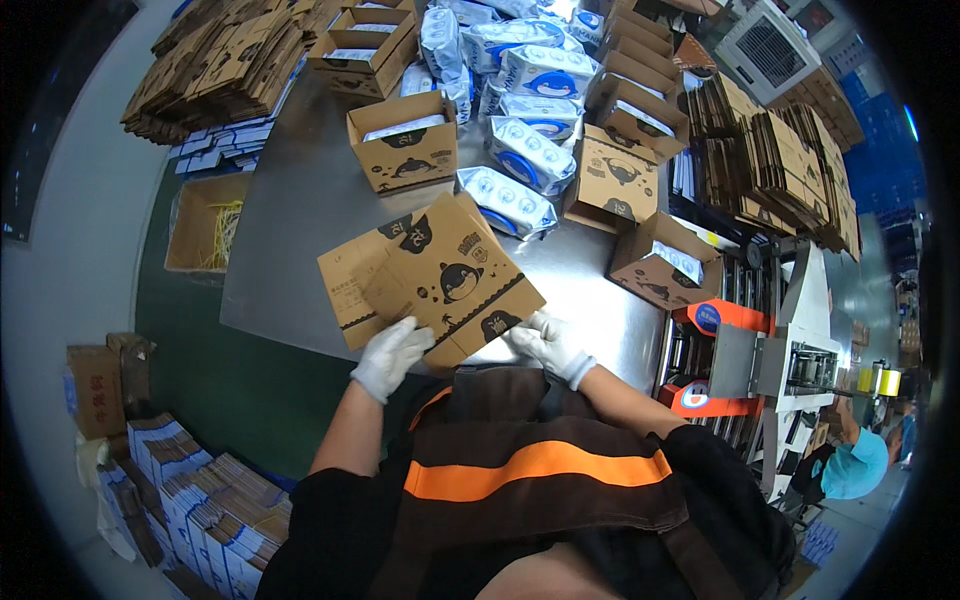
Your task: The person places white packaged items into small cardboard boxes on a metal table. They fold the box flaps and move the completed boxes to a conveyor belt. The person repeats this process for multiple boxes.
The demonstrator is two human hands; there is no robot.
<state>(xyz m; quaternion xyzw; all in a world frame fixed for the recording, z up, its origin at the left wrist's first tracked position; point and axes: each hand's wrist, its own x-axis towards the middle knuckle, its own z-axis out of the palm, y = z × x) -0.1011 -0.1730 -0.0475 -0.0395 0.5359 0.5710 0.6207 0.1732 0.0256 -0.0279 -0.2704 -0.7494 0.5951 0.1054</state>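
Over the one metal table (285,250), at its near edge, you hold one printed carton (440,285); the step looks like opening it out, and squaring its walls would likely come next. Behind it, white-and-blue packs (530,155) overlap too much to count. Your left hand (397,357) grips the carton's near-left edge, your right hand (553,347) its near-right corner.

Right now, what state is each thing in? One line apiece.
Held carton: looks mostly flat, tilted
Left hand: gloved, gripping carton's lower edge
Right hand: gloved, gripping carton's right corner
Blue-white packs: loose, piled
Front left box: open, pack inside
Right carton stack: flattened
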